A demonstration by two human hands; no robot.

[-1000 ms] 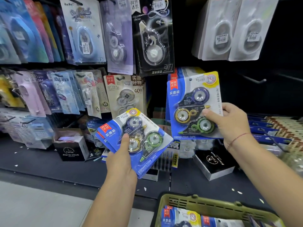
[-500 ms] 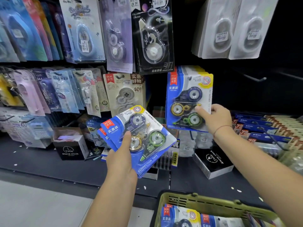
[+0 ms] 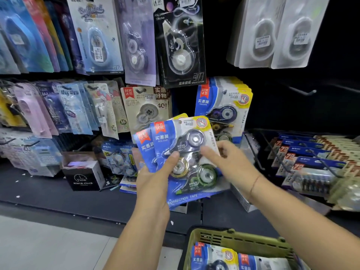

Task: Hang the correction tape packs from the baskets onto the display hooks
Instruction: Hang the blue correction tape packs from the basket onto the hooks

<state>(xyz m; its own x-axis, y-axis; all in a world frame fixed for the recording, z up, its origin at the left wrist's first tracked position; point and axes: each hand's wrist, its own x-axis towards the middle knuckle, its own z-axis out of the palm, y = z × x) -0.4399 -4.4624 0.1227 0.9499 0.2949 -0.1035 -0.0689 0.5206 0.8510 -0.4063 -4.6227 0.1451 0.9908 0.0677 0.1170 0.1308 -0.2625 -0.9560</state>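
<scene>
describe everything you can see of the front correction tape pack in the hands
The front correction tape pack is a blue, white and yellow card with a red label, CORRECTION TAPE printed at the bottom. A clear blister holds three dispensers: dark on top, gold lower left, green lower right. It is held tilted, overlapping a matching second pack behind it. The left hand pinches it, thumb on the blister; the right hand meets its right edge, its grip blurred.

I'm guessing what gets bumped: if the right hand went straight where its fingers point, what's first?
Probably the front correction tape pack in the left hand; the right hand looks nearly on it, depth unclear.
</scene>
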